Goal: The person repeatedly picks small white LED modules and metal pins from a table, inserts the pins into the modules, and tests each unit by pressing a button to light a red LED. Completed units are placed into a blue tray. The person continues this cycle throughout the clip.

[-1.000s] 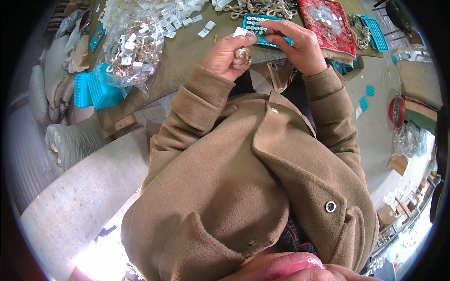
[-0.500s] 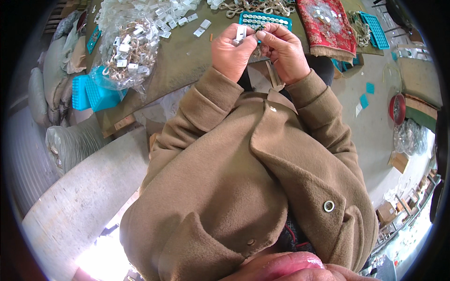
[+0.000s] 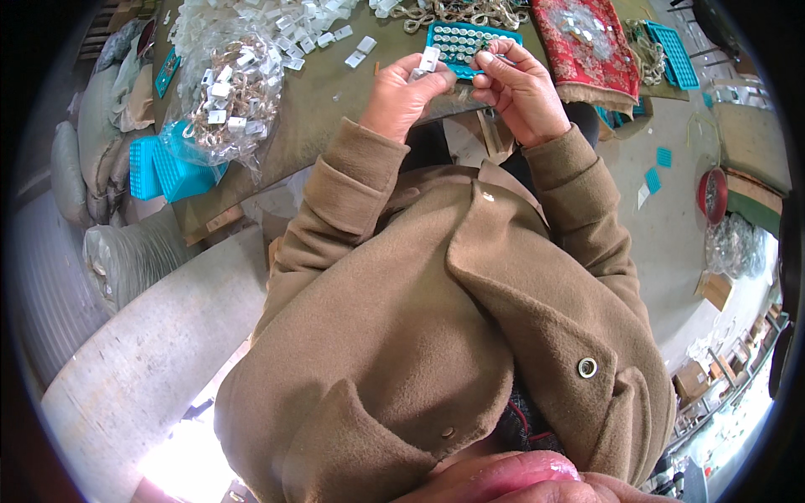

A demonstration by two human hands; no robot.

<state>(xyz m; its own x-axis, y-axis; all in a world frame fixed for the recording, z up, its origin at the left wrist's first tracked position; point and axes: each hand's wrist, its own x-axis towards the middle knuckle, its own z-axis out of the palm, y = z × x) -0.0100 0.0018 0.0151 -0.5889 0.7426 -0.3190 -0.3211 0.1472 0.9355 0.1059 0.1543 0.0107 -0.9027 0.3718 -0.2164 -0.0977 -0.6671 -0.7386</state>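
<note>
My left hand (image 3: 405,94) is closed, with a small white plastic block (image 3: 429,59) held upright between thumb and fingers. Opposite it, my right hand (image 3: 521,90) pinches thumb against forefinger. Whatever is between those fingertips is too small to make out. A gap separates the two hands. Just beyond them on the table lies a turquoise tray (image 3: 434,30) with rows of round, pale-topped pieces in it; my fingers cover part of its near edge.
On the table (image 3: 335,101), loose white blocks (image 3: 360,52) lie by a clear bag of corded pieces (image 3: 231,101). Turquoise trays (image 3: 172,163) stack at the left. Twisted cords (image 3: 478,12) lie behind the tray, and a red patterned cloth (image 3: 579,71) sits at the right.
My hands, close together before, have moved apart: the left toward the left and slightly down, the right toward the right. More of the turquoise tray shows between them.
</note>
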